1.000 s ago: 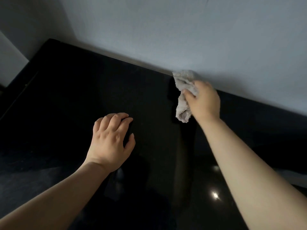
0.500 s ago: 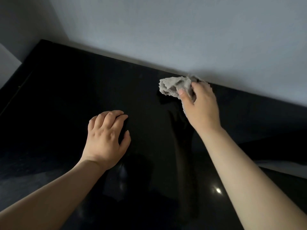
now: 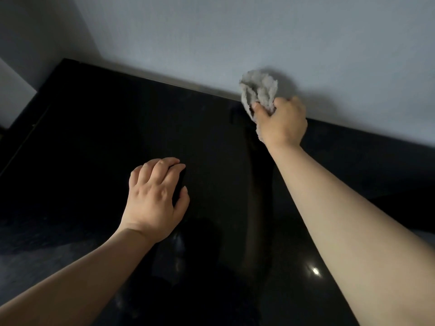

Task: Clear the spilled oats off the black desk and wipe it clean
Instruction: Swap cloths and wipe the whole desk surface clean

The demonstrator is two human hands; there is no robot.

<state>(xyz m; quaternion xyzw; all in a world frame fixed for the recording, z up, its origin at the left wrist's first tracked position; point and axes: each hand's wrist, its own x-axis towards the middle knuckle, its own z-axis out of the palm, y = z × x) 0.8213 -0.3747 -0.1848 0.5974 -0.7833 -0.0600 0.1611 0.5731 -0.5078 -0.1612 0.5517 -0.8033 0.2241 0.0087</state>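
The black desk [image 3: 94, 142] is taking up most of the view, its glossy top running back to a pale grey wall [image 3: 211, 31]. The back edge is sitting tight along that wall and slanting down to the right. The left edge is dropping away into shadow at the far left. The widest open stretch of desktop is lying to the left of both hands and behind the left one. The surface is reflecting so darkly that I cannot tell whether any oats are lying on it.

Two bare forearms are reaching in from the bottom, both cut off by the frame.

The left hand [image 3: 155, 203] is resting near the middle of the desk, palm down. Its fingers are loosely bent with the tips touching the top, and it is holding nothing.

The right hand [image 3: 281, 122] is reaching to the back edge, fingers curled tight around a bunched pale grey cloth [image 3: 259, 90]. The cloth is sticking up above the fist against the wall and throwing a shadow there. Its lower part is hiding behind the hand, so its contact with the desk is unclear.

A small bright glint [image 3: 314, 270] is shining on the desktop beside the right forearm.
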